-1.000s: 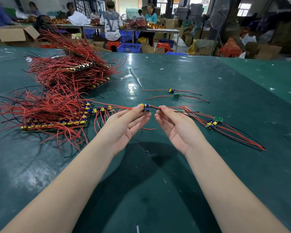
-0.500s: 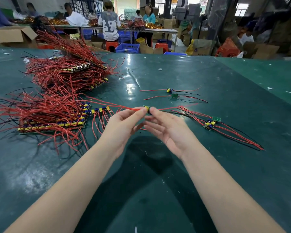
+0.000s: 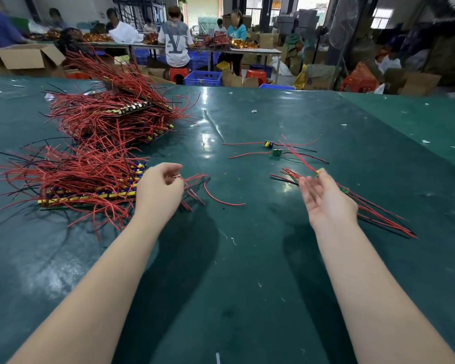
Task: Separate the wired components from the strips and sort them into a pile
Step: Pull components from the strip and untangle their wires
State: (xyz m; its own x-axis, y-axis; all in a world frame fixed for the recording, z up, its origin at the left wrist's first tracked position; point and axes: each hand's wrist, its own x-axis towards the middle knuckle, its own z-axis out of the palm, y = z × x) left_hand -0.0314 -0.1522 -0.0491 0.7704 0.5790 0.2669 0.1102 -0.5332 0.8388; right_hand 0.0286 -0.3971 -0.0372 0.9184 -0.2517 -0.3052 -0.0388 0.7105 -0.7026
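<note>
A stack of component strips bristling with red wires lies at the left on the green table. My left hand is curled beside it and grips the end of one strip, whose red wires fan out to the right. My right hand is palm up over the pile of separated components. Its thumb and forefinger pinch a small yellow wired component, whose red wires trail up and left, blurred.
A taller heap of wired strips sits further back on the left. Two loose components with wires lie in the middle of the table. Beyond the far edge are people at tables, blue crates, red stools and cardboard boxes.
The hands were together, working on one component at the strip's end. They have pulled apart: the right hand carried the detached component right to the pile, the left drew back with the strip.
</note>
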